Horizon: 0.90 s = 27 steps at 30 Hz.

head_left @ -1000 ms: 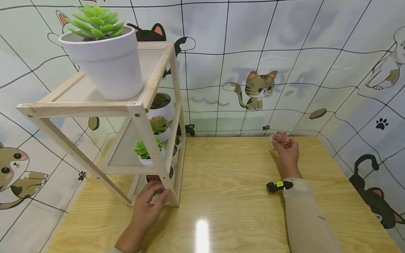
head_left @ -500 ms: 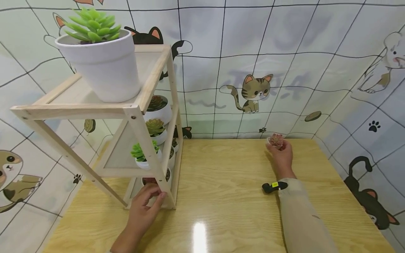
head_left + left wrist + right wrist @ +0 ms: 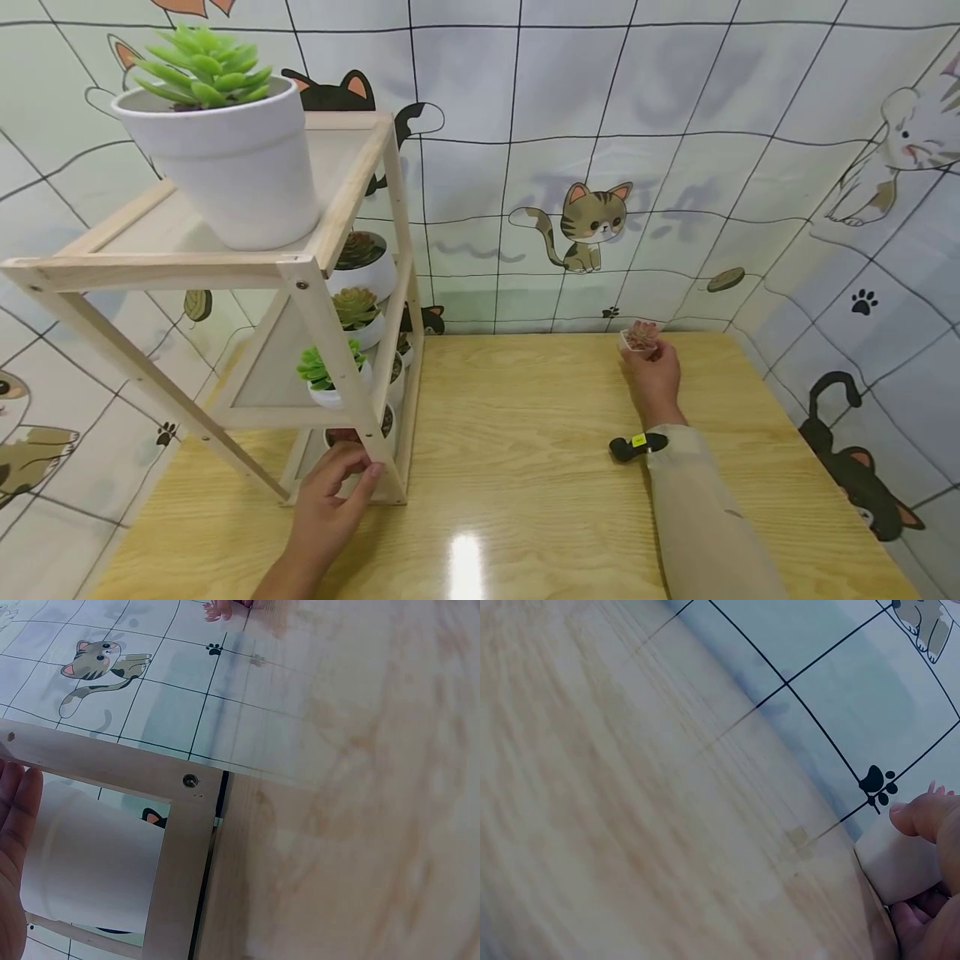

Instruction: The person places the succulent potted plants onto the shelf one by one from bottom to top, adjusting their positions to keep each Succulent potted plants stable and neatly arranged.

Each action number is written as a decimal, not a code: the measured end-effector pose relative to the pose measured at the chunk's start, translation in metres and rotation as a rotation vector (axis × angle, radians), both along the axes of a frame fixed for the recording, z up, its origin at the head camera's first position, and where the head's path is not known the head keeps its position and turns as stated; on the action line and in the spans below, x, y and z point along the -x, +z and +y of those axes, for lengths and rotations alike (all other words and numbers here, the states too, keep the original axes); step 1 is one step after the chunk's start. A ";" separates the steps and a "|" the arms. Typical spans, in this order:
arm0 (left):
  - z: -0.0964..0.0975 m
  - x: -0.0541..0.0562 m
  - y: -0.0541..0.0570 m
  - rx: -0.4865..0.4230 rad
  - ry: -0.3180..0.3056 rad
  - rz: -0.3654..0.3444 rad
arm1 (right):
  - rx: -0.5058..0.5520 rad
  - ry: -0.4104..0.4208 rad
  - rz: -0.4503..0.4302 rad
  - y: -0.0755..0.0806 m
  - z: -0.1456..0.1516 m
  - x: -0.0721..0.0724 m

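At the back right of the table, my right hand [image 3: 654, 379] grips a small white pot [image 3: 896, 866] with a pink succulent [image 3: 642, 335]. Thumb and fingers lie around this pot in the right wrist view. My left hand [image 3: 330, 504] is at the wooden shelf rack [image 3: 300, 258], its fingertips against the front right post [image 3: 90, 761] low down. Thumb and bent index finger come close together there. Beside those fingers stands a white pot [image 3: 97, 859] on the bottom level; in the head view, the hand and post partly hide it.
A large white pot [image 3: 225, 171] with a green succulent stands on the rack's top. Several small potted succulents line the middle level, such as a bright green one [image 3: 322, 367], with more pots below. Cat-printed cloth [image 3: 480, 192] borders the wooden table [image 3: 510, 433].
The scene has slid left and slightly down as the head view turned. My right hand stays on the succulent pot and my left hand stays at the post.
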<state>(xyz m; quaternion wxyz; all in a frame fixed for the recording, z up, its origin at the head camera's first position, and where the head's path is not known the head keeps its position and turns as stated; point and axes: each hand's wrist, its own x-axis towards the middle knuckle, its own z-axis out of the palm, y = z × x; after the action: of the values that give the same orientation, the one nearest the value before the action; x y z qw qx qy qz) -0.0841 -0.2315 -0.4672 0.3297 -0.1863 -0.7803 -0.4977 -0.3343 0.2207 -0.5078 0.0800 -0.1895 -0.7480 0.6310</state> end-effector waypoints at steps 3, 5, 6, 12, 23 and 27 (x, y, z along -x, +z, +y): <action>0.000 -0.001 0.000 -0.005 -0.011 0.001 | -0.032 0.000 -0.013 -0.003 0.000 0.000; 0.000 -0.001 0.001 -0.005 -0.018 0.002 | -0.031 -0.001 -0.010 -0.003 0.002 0.000; 0.000 -0.001 0.001 -0.007 -0.020 0.002 | -0.033 -0.002 -0.007 -0.003 0.002 0.001; -0.001 -0.001 0.001 -0.010 -0.011 -0.015 | -0.027 -0.024 -0.007 -0.005 0.000 0.002; -0.001 -0.002 0.002 0.005 0.002 -0.023 | -0.046 -0.043 0.036 -0.005 0.000 0.000; -0.001 -0.002 0.002 0.002 -0.005 -0.021 | -0.038 -0.047 0.034 -0.003 0.001 -0.001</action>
<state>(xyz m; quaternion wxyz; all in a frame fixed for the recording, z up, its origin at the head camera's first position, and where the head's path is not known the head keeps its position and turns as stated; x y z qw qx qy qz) -0.0823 -0.2326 -0.4648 0.3201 -0.1835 -0.7837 -0.4996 -0.3329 0.2216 -0.5113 0.1111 -0.1947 -0.7536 0.6179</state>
